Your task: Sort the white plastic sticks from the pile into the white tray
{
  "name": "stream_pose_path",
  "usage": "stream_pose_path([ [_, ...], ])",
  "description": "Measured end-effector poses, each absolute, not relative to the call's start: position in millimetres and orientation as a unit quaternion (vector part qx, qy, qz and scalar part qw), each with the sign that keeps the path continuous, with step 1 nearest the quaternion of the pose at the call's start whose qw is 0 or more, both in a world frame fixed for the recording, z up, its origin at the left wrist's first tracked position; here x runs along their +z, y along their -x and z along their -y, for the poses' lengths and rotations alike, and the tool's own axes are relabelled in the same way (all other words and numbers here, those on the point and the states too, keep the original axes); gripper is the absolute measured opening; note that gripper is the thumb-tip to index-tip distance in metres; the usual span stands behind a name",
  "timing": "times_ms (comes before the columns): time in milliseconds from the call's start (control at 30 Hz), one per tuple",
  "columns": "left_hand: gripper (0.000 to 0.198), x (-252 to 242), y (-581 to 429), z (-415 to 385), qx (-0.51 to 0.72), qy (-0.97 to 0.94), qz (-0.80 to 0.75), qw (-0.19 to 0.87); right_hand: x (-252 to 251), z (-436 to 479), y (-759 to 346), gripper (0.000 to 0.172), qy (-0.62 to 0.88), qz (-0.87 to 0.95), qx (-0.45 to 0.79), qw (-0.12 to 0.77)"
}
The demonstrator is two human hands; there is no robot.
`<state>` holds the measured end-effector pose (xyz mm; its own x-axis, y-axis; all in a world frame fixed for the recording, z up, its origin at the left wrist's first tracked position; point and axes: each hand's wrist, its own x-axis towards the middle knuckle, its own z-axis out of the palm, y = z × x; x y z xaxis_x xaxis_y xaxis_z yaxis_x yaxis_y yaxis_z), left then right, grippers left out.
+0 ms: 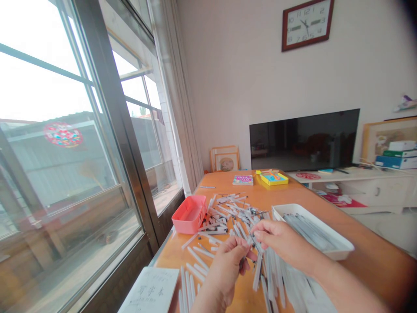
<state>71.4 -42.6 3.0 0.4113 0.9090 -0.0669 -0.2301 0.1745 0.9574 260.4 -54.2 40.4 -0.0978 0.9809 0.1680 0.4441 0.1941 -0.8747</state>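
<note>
Near the middle of the table, my left hand (230, 261) is closed with its fingertips pinched together around a slim pen part, mostly hidden by the fingers. My right hand (276, 237) meets it from the right, thumb and forefinger pinched at the upper end of the same piece. Under and beyond both hands lies a loose heap of pen parts (224, 211), whitish translucent barrels mixed with small black pieces. More pale barrels (195, 270) are spread left of my left hand, and a bundle of long clear ones (273, 278) lies below my right forearm.
A pink plastic basket (185, 221) stands left of the heap. On the right, a white tray (342, 251) holds many slim grey pens. A notebook (151, 289) lies at the near left edge. Farther back are a booklet (243, 180) and a yellow box (275, 180). Glass windows border the left.
</note>
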Motion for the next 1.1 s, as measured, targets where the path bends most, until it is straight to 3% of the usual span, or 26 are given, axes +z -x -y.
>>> stream_pose_path([
  [700,0.022,5,-74,43,0.406,-0.501,-0.362,0.673,43,55,-258,0.021,0.538,0.688,0.328,0.361],
  [1100,0.035,-2,-74,43,0.379,-0.53,-0.369,0.663,35,55,-263,0.023,0.553,0.702,0.323,0.312],
])
